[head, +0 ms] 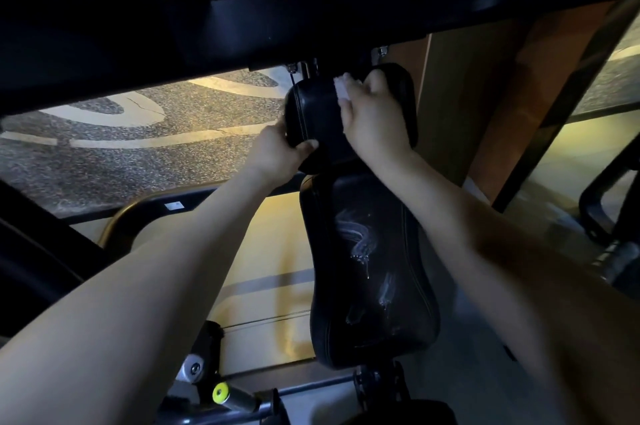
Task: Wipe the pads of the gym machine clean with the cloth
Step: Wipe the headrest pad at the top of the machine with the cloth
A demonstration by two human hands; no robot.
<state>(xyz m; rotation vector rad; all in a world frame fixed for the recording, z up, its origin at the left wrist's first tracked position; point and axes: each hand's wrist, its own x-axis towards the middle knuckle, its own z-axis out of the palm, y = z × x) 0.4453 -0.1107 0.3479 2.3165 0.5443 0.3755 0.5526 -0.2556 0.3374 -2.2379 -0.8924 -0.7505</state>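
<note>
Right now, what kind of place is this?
Likely a gym: black upper pad and long pad of an exercise machine, its dark frame bar overhead, speckled floor. Left hand grips the upper pad; right hand holds a cloth on it.

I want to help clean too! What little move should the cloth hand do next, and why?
Probably slide the right hand and its white cloth leftward across the small upper pad: the cloth sits near that pad's top, and the left hand grips its left edge to steady it. The long lower pad, streaked with white marks, looks like a later job.
</note>
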